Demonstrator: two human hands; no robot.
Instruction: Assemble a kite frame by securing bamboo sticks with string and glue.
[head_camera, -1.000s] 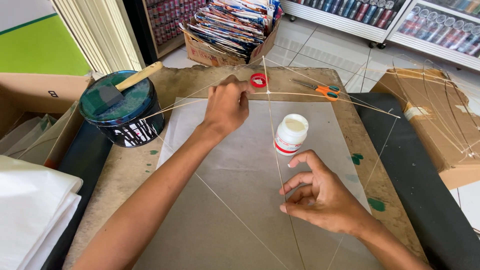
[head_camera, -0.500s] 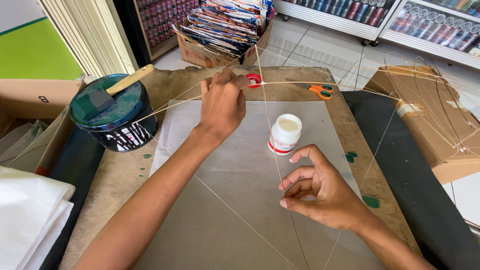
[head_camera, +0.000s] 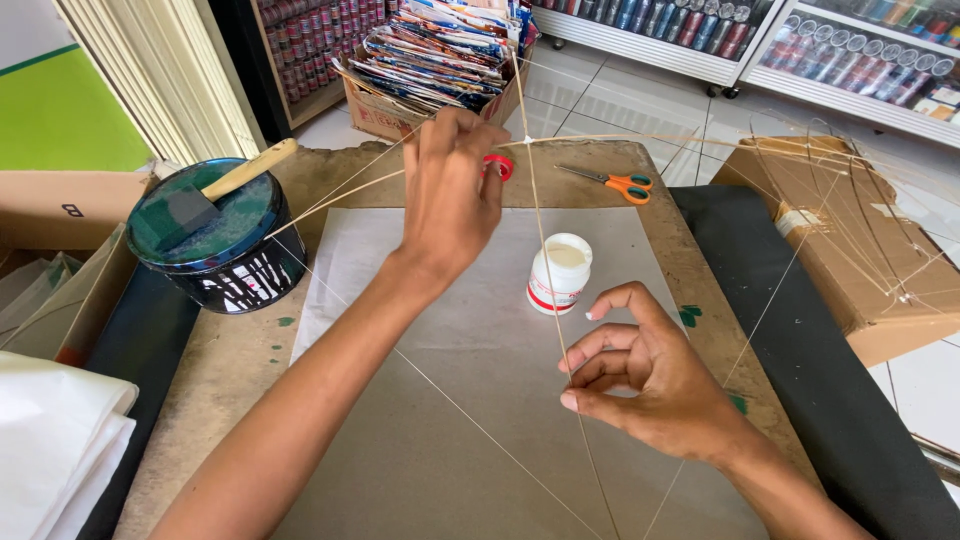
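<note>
A thin bamboo kite frame (head_camera: 541, 230) with taut strings lies over a grey paper sheet (head_camera: 470, 340) on the worn wooden table (head_camera: 240, 350). My left hand (head_camera: 450, 200) reaches forward and grips the frame where the cross stick meets the upright spine, beside a red tape roll (head_camera: 500, 166). My right hand (head_camera: 640, 370) is nearer to me, fingers curled, with fingertips pinching the spine lower down. A white bottle (head_camera: 560, 275) with a red band stands on the paper between my hands.
Orange-handled scissors (head_camera: 612, 183) lie at the table's far edge. A dark round tin (head_camera: 225, 250) with a sponge brush stands on the left. A cardboard box (head_camera: 850, 250) with more frames sits right, a box of printed sheets (head_camera: 430, 60) behind, and white sheets (head_camera: 50, 450) lower left.
My left hand has slid farther along the frame toward the far edge and the red tape roll. My right hand has stayed on the spine with fingers curling tighter.
</note>
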